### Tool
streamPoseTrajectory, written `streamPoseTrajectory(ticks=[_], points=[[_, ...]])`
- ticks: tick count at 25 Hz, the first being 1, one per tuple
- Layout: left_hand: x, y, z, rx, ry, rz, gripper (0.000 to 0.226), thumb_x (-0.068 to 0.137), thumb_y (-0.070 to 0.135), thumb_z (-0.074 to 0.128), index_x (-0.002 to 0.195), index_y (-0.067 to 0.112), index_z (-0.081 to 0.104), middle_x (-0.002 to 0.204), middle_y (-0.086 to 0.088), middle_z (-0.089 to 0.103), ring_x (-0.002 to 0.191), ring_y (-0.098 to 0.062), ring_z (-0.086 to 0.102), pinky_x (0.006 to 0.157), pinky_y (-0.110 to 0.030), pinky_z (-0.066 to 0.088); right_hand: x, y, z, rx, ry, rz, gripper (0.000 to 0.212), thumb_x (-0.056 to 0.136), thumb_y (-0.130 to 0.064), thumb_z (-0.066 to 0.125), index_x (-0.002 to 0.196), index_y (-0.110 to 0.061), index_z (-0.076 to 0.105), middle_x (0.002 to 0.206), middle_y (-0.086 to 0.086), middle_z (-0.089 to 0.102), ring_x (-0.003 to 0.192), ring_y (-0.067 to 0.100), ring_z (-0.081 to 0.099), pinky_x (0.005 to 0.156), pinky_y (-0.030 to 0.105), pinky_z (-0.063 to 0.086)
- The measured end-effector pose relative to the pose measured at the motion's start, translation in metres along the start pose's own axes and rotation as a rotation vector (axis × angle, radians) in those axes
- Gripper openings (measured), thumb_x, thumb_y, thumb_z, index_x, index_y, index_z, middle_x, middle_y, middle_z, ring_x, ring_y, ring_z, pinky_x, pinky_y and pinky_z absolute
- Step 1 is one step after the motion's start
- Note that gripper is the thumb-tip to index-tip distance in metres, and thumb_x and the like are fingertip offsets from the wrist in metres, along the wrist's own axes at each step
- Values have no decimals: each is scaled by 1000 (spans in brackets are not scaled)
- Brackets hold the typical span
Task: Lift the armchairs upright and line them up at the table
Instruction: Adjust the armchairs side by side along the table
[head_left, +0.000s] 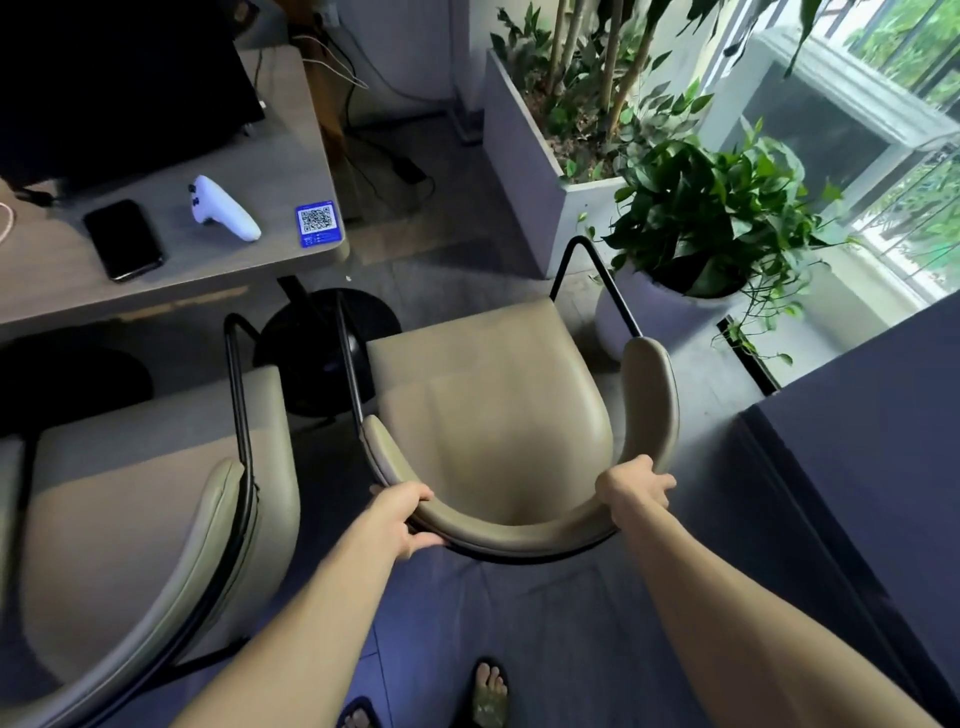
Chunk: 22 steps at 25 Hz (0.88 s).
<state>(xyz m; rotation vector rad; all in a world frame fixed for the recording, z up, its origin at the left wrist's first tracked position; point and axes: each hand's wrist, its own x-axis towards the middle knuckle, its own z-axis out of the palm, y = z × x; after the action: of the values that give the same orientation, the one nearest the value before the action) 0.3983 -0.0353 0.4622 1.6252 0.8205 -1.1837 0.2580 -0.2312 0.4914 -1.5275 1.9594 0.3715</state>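
A beige armchair (493, 410) with a black metal frame stands upright in front of me, its seat facing the grey table (218, 270). My left hand (402, 517) grips the left end of its curved backrest. On the right end of the same backrest, my right hand (636, 486) is closed. A second beige armchair (140, 519) stands upright to the left, close beside the first, with its front under the table's edge.
On the table lie a black phone (123, 239), a white controller (223, 208), a blue QR card (318, 223) and a dark monitor (114, 83). A black round table base (322, 343) stands ahead. A potted plant (711, 228), a white planter (535, 171) and a dark cabinet (872, 441) stand right.
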Motion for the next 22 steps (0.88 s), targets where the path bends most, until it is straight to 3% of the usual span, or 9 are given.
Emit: streamPoseTrajectory(ticks=[3,5,10,13,16,18,20,22], points=[[2,1,-26,-27,24,6,41,87,0,57,125,8,43,136,-20,48,124,-38,51,61,-56,53,-20,1,15,-20,-21,-25,47,90,-8,51,136,-7,40,138,18,31,116,40,52,94,45,47],[1,0,-44,-56,28,4,36,88,-2,56,119,12,42,135,-20,47,125,-38,49,67,-58,52,-33,1,26,-33,-23,-49,46,90,-8,51,135,-6,41,138,19,31,115,41,53,93,44,46],[7,-3,-88,-64,42,24,46,86,1,59,129,8,43,137,-20,46,125,-36,48,55,-53,54,-64,-4,51,-82,-14,-143,40,93,-11,47,132,-5,42,136,19,32,111,40,56,90,43,46],[11,-2,-112,-46,52,9,34,89,2,56,121,4,46,136,-19,49,125,-35,50,64,-54,53,-84,-9,67,-110,-16,-175,37,95,-12,43,131,-6,42,136,18,33,110,39,57,89,41,45],[13,-3,-130,-64,45,22,25,89,2,57,112,7,48,132,-18,52,122,-35,52,61,-52,53,-97,-11,82,-128,-15,-182,38,95,-11,40,133,-6,40,136,18,32,109,39,57,89,40,45],[12,-2,-134,-92,20,10,19,90,3,58,108,6,51,126,-16,54,123,-34,52,70,-54,54,-99,-9,86,-149,-16,-175,39,95,-12,40,133,-6,38,137,18,31,109,38,57,88,40,45],[14,-1,-137,-115,-16,10,34,90,9,63,121,4,49,129,-16,55,117,-33,55,77,-57,54,-98,-8,85,-165,-9,-180,41,95,-15,42,134,-6,37,137,18,30,109,38,56,87,40,44],[9,-2,-136,-128,-34,29,51,86,18,69,130,7,46,135,-15,55,118,-32,56,73,-56,56,-96,-7,86,-173,-18,-196,43,95,-16,43,136,-7,36,142,18,26,111,39,55,86,39,43]])
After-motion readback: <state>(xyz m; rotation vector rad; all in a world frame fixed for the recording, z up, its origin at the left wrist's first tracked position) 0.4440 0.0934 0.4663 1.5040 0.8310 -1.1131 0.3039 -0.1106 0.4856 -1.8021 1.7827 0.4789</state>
